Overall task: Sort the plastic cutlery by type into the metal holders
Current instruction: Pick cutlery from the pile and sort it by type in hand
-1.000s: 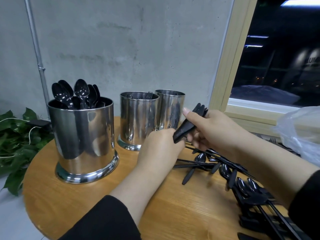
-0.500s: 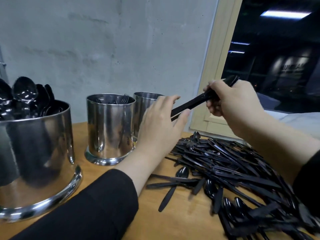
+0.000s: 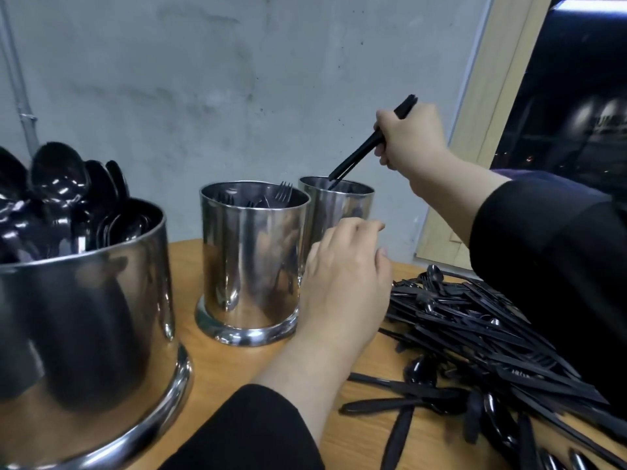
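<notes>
- Your right hand (image 3: 412,137) is raised above the far holder (image 3: 336,205), its fingers (image 3: 385,125) curled round a small bundle of black cutlery pieces (image 3: 368,145).
- The bundle slants down and to the left out of your fist; its lower tips sit at the mouth of the far holder, just inside the rim, and its upper ends stick out past your knuckles.
- What type the held pieces are cannot be told from this angle.
- Your left hand (image 3: 346,283) hovers low over the bench (image 3: 210,371), between the middle holder (image 3: 252,262) and the pile of loose cutlery (image 3: 475,337). Its fingers are loosely bent and hold nothing.
- The middle holder stands just left of the far holder, with fork tines (image 3: 283,191) showing above its rim.
- The large holder (image 3: 84,334) at the near left is packed with black spoons (image 3: 59,174), bowls up.
- The unsorted pile lies on the bench to the right of your left hand, partly under your right sleeve (image 3: 543,252); spoons and long handles are mixed in it.
- A grey concrete wall (image 3: 237,79) rises behind the holders, with a wooden window frame (image 3: 488,106) at the right.
</notes>
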{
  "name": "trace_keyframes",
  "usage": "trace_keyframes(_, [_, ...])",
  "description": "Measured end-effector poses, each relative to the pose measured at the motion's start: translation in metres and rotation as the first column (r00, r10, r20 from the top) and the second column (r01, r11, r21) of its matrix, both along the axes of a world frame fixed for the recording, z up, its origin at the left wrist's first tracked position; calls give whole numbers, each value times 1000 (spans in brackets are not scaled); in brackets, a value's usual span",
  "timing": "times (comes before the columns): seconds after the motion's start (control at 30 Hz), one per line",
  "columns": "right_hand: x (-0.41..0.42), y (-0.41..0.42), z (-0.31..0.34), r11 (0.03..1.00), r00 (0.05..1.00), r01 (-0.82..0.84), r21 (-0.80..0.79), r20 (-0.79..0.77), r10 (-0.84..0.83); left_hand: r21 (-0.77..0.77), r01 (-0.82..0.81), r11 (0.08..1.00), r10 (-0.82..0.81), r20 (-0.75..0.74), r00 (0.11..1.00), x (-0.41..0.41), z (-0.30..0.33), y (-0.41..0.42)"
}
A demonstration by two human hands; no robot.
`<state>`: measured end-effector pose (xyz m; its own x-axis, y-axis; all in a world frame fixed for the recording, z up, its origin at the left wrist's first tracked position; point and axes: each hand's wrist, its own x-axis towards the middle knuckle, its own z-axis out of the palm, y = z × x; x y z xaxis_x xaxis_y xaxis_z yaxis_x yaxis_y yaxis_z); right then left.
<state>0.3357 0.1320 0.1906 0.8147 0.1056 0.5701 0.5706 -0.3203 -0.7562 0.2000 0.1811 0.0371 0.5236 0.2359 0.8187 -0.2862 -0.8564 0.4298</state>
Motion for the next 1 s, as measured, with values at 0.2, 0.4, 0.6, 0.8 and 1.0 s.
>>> trace_keyframes(0.2, [16, 11, -20, 907, 986, 1, -420, -150, -71, 5, 18, 1000, -18, -19, 1000, 0, 0, 3])
trace_keyframes(0.4, [4, -27, -31, 859, 969, 217, -464, -2, -246, -21, 41, 999, -42, -74, 996, -9, 7, 0])
trace_keyframes(0.6, [-61, -124, -58, 775, 972, 224, -591, 197, -130, 38, 138, 990, -125, -234, 964, -19, 6, -18])
trace_keyframes(0.8, [-150, -228, -104, 644, 998, 54, -763, 28, -51, 185, 256, 949, -105, -578, 809, -38, 11, -31])
trace_keyframes(1.0, [-185, -290, -142, 735, 1000, 8, -678, -9, -19, 298, 363, 883, -39, -724, 689, -67, 10, -47])
